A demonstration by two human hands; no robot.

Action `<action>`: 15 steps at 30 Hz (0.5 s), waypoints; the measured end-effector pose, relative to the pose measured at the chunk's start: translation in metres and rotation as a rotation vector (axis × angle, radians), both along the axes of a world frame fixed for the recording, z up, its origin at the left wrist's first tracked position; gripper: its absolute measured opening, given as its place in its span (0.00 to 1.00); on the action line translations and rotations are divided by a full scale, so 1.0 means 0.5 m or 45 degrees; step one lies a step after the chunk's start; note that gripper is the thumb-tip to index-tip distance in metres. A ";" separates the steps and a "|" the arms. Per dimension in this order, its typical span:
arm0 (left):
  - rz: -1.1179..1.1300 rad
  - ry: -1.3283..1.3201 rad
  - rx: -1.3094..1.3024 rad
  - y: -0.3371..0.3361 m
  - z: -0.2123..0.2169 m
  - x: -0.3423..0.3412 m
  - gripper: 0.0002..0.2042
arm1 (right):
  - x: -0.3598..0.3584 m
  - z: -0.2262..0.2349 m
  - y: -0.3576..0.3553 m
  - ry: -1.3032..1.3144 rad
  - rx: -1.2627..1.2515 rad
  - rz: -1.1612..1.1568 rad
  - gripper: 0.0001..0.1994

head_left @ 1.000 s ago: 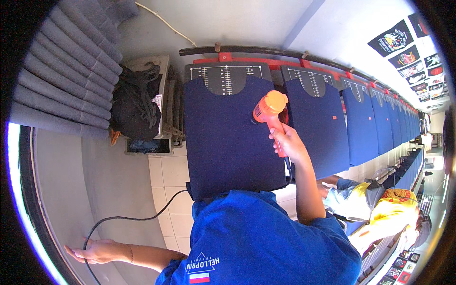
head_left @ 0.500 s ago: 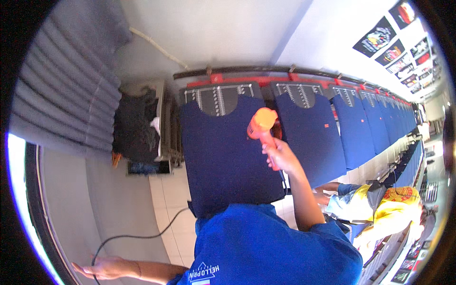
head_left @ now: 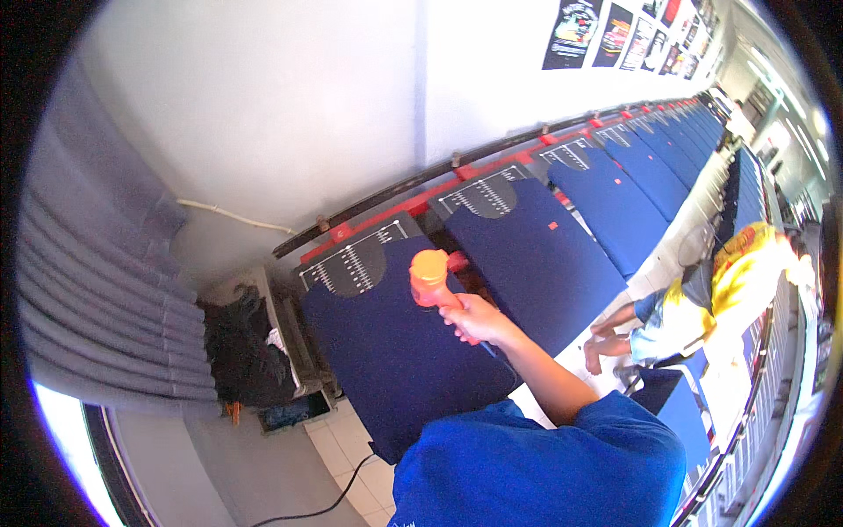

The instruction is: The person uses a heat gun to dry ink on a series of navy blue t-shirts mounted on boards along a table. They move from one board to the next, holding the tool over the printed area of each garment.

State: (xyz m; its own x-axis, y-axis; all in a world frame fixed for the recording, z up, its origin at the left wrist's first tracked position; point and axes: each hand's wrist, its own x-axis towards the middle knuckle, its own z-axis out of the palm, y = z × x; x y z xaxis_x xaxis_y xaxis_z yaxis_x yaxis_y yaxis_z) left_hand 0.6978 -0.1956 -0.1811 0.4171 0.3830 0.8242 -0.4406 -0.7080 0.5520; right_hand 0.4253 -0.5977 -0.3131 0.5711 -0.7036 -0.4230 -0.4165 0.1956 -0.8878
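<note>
My right hand (head_left: pixel 479 318) is closed around the handle of an orange hair dryer (head_left: pixel 429 279). The dryer is over the upper right part of a navy T-shirt (head_left: pixel 386 342) that lies flat on the nearest board. Above the shirt's neckline, the dark board (head_left: pixel 356 263) shows white ruler marks. A second navy T-shirt (head_left: pixel 544 263), with a small orange-red mark, is stretched on the board to the right. A black cord (head_left: pixel 338 502) runs along the lower left. My left hand is out of view.
Several more shirt-covered boards run along a red rail (head_left: pixel 421 191) beside the wall. A person in yellow (head_left: pixel 733 281) stands at the right between the rows. A grey curtain (head_left: pixel 114 263) hangs at left, next to a cart (head_left: pixel 285 347) with dark cloth.
My view has swung, so the row of boards now slants up to the right. My left hand, earlier beside the cord, has left the picture. The dryer stays in my right hand.
</note>
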 end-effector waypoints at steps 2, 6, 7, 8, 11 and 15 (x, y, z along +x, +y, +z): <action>-0.034 0.000 -0.013 -0.013 -0.007 -0.002 0.21 | 0.008 0.021 0.007 0.121 -0.081 0.036 0.16; -0.094 0.006 -0.033 -0.037 -0.016 -0.005 0.21 | -0.002 -0.032 -0.008 -0.137 0.037 -0.016 0.15; -0.085 0.005 -0.028 -0.036 -0.018 -0.008 0.21 | 0.005 0.002 0.001 -0.026 0.021 0.011 0.14; -0.092 0.004 -0.033 -0.037 -0.019 -0.009 0.21 | 0.007 0.014 0.005 -0.009 -0.016 0.014 0.14; -0.102 0.008 -0.038 -0.038 -0.024 -0.016 0.21 | -0.001 0.006 -0.006 -0.079 -0.023 0.067 0.18; -0.100 0.013 -0.047 -0.031 -0.031 -0.028 0.20 | -0.009 -0.001 0.004 0.000 -0.145 0.021 0.16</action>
State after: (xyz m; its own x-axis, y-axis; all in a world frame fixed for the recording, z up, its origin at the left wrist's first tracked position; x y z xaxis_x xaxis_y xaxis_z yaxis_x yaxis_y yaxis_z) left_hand 0.6839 -0.2113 -0.1968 0.4556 0.3791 0.8054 -0.4878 -0.6505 0.5821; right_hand 0.4209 -0.5958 -0.3137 0.5832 -0.7375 -0.3404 -0.4187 0.0862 -0.9040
